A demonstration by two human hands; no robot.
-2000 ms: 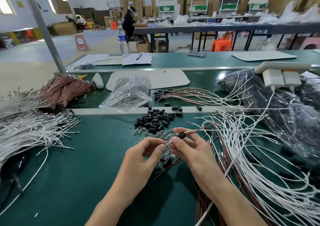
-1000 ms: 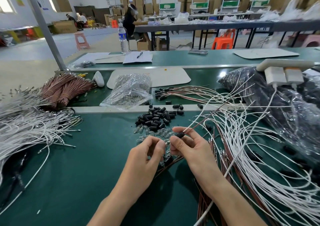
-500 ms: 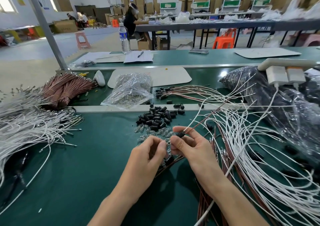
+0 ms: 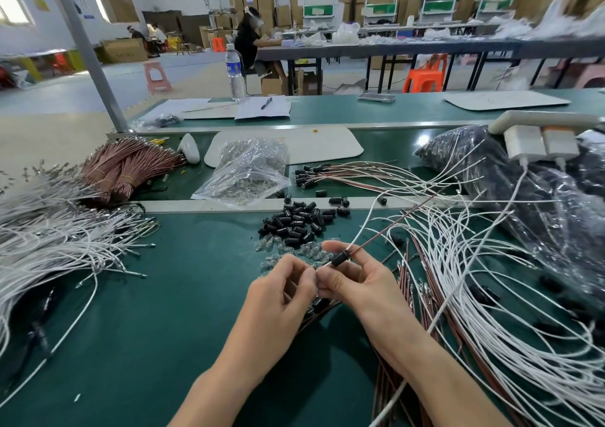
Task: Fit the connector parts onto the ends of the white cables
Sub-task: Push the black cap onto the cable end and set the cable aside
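My right hand pinches a small black connector sleeve threaded on a white cable and a brown wire that run up to the right. My left hand meets it fingertip to fingertip, pinching something small at the sleeve's near end; what it is stays hidden. Just beyond the hands lie a pile of loose black sleeves and several clear glass bulbs on the green bench.
Loose white cables mixed with brown wires spread on the right, another white bundle on the left. Brown wire bundles, a clear bag of parts, black bags and a power strip sit further back.
Both hands stay pressed together at the same spot; the black sleeve has slid a little further along the wires between my right fingers. The camera drifted slightly.
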